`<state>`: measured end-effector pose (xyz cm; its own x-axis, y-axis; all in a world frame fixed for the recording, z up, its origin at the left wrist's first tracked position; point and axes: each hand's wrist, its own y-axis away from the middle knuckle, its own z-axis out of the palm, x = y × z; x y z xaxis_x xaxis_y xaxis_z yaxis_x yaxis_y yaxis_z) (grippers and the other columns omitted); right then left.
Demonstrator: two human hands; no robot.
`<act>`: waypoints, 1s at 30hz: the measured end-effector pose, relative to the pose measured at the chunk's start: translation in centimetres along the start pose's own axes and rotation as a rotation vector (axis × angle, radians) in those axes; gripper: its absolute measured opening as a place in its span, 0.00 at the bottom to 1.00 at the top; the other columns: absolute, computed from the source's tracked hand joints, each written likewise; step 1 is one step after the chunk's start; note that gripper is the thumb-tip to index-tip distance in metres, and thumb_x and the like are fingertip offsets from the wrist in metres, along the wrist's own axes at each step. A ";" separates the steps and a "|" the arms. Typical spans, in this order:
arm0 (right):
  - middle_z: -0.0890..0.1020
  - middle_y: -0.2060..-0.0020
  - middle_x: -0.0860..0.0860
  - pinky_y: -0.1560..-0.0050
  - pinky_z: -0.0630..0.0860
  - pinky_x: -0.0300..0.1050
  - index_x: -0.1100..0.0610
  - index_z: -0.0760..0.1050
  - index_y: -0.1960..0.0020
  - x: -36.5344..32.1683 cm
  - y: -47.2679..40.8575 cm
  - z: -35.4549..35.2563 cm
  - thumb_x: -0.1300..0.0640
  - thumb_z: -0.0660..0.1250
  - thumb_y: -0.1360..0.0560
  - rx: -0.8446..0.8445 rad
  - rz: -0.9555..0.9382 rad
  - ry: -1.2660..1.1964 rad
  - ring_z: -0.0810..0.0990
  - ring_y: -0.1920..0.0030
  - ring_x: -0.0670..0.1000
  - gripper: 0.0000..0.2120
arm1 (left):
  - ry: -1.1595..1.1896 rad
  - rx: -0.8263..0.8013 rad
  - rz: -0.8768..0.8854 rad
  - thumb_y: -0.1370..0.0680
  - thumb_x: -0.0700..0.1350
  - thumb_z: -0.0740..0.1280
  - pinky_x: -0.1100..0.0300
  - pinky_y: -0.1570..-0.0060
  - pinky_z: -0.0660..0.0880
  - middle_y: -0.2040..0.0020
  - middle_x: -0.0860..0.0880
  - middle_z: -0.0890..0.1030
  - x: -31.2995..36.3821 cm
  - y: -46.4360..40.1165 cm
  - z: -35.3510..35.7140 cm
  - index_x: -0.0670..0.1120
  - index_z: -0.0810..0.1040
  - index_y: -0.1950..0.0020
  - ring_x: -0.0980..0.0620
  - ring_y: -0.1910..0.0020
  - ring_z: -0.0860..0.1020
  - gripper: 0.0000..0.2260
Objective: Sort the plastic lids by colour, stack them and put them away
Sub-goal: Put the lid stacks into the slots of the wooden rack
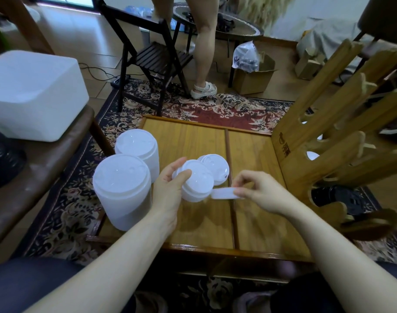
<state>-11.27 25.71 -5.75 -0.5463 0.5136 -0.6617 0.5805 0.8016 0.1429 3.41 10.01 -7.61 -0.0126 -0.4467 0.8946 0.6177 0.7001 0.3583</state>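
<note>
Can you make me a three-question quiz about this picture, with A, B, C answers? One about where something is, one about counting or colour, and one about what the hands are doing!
1. Where do the two tall stacks of lids stand?
A. At the left edge of the wooden table
B. On the black folding chair
C. Inside the cardboard box

2. What colour are the lids in both hands?
A. Red
B. White
C. Black

3. What is the right hand doing?
A. Lying flat on the table
B. Pinching one lid by its rim
C. Hanging with nothing in it

Answers:
1 A: the near tall stack and the far tall stack stand on the wooden table at its left edge.
2 B: the small stack in the left hand and the single lid are white.
3 B: the right hand has its grip pinched on the single lid's rim.
</note>
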 end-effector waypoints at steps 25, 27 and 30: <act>0.82 0.49 0.57 0.73 0.77 0.41 0.45 0.62 0.27 -3.3 1.3 0.0 0.71 0.71 0.29 -0.143 0.121 -0.736 0.83 0.62 0.54 0.39 | -0.005 -0.221 -0.099 0.36 0.55 0.79 0.44 0.40 0.78 0.40 0.50 0.83 0.1 0.9 0.5 0.54 0.81 0.40 0.47 0.40 0.81 0.25; 0.81 0.48 0.56 0.75 0.74 0.40 0.43 0.60 0.28 -3.3 1.4 0.3 0.71 0.72 0.29 -0.130 0.108 -0.651 0.81 0.66 0.54 0.40 | -0.031 -0.229 -0.106 0.36 0.55 0.79 0.41 0.38 0.77 0.41 0.51 0.84 0.0 0.8 0.5 0.55 0.81 0.40 0.46 0.40 0.81 0.25; 0.82 0.52 0.54 0.75 0.70 0.41 0.45 0.61 0.28 -3.1 1.4 0.2 0.63 0.75 0.29 -0.135 0.124 -0.526 0.80 0.67 0.53 0.37 | -0.037 -0.215 -0.126 0.38 0.54 0.78 0.41 0.37 0.76 0.42 0.51 0.84 -0.1 0.9 0.4 0.55 0.81 0.41 0.47 0.41 0.81 0.26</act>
<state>-8.66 25.17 -3.70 -0.0836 0.4122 -0.9072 0.5201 0.7946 0.3132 3.63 10.85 -7.25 -0.1266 -0.4991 0.8573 0.7626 0.5037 0.4058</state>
